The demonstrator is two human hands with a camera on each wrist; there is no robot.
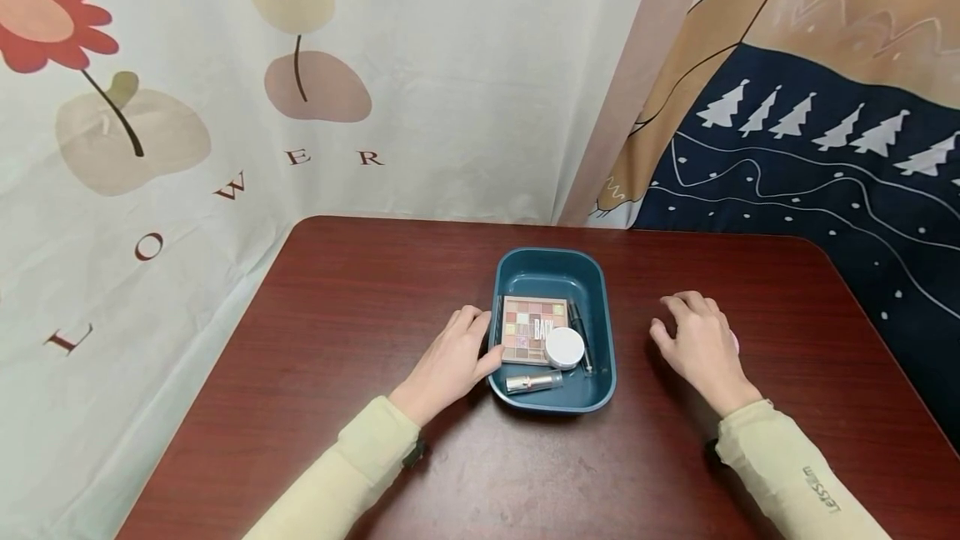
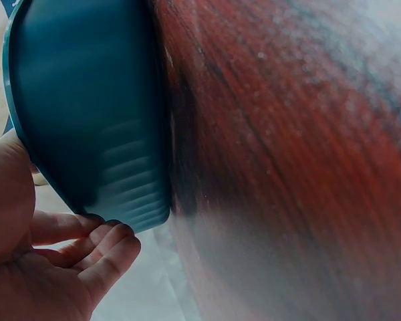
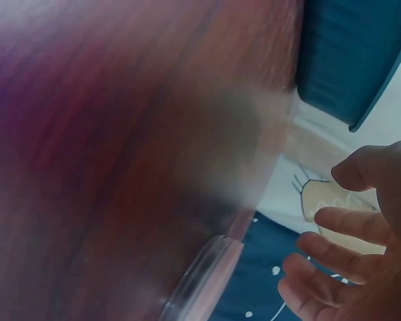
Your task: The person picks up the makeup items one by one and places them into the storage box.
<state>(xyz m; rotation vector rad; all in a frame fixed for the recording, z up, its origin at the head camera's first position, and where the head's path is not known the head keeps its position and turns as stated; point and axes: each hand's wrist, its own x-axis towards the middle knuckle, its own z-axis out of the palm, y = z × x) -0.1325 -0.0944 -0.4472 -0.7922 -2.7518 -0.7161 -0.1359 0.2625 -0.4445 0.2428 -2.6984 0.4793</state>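
Observation:
A teal plastic bin [image 1: 551, 394] stands on the table. My left hand [image 1: 450, 361] holds its left side, thumb over the rim and fingers against the outer wall; the left wrist view shows the fingertips [image 2: 113, 234] on that wall. Inside lie an eyeshadow palette [image 1: 517, 319], a white round jar [image 1: 564, 347] overlapping it, a lipstick tube [image 1: 533, 382] and a slim black pencil [image 1: 579, 336]. To the right, my right hand [image 1: 701, 348] hovers with loosely bent fingers and nothing in them. Beside it is a pink round case [image 3: 214, 281] with a clear edge, mostly hidden in the head view.
The brown wooden table [image 1: 337, 298] has rounded far corners. Behind it hang a white curtain [image 1: 465, 65] with printed flowers and a dark blue cloth [image 1: 810, 165] with printed trees.

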